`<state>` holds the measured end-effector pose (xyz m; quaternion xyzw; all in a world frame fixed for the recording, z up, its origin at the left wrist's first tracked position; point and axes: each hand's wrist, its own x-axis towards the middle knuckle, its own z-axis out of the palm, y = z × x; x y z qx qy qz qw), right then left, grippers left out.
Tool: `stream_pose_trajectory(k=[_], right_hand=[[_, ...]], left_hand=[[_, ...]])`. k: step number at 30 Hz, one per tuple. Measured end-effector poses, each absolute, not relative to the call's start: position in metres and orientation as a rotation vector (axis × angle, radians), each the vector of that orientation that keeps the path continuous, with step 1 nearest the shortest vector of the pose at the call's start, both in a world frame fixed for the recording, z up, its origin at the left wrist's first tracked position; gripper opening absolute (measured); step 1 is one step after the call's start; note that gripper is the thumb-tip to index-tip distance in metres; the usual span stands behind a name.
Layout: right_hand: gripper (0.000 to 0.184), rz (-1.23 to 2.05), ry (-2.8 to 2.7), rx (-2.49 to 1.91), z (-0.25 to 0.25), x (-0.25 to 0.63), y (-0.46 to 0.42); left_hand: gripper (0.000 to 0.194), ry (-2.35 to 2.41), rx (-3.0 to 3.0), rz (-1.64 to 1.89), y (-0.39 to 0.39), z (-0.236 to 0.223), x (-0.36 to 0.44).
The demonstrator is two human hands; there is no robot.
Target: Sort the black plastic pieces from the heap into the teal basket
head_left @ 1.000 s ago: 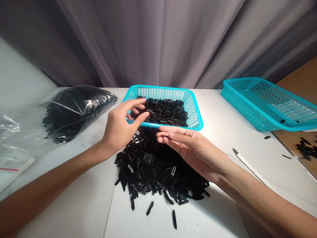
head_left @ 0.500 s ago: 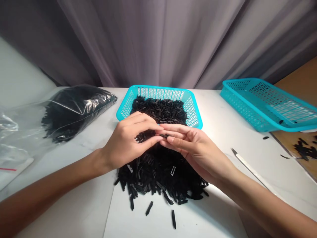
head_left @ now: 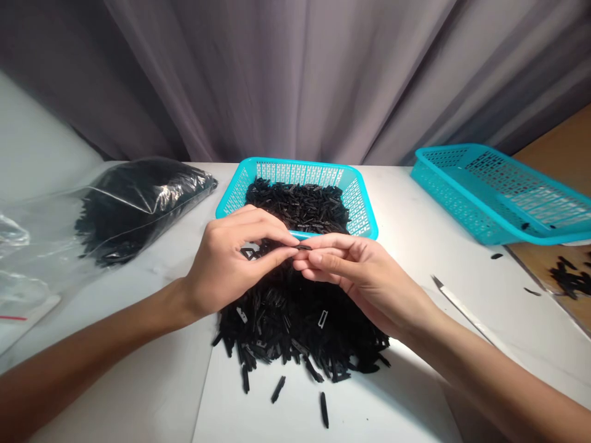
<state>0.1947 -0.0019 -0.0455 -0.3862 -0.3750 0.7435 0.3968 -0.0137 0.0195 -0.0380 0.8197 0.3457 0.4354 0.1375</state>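
Note:
Between the fingertips of both hands is a small, narrow black piece (head_left: 303, 247), partly covered by the fingers. My left hand (head_left: 242, 246) pinches its left end with thumb and forefinger. My right hand (head_left: 364, 264) holds the other end between thumb and fingers. Under the hands spreads a heap of similar black strip pieces (head_left: 286, 320), with a few lighter, shiny ones among them. Just behind the hands stands a turquoise basket (head_left: 367, 206), holding many more of these black pieces.
At left lies a clear plastic bag (head_left: 133, 203) filled with black pieces. A craft knife (head_left: 466, 314) rests on the right. Farther right, a second turquoise basket (head_left: 457, 197) has a few bits in it, beside black pieces on a brown board (head_left: 530, 264). Single pieces lie near the front.
The black piece has turned slightly between the fingers, and its grip has shifted. My left hand has moved a little up and left; baskets and heap stay put.

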Motion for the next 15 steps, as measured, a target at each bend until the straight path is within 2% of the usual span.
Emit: stream_pose_trajectory(k=[15], right_hand=[[0.010,1.817,-1.020,-0.986,-0.0418,0.1940,-0.0025]], left_hand=[[0.007,0.979,2.364,1.249,0.0198,-0.0364,-0.0142]])
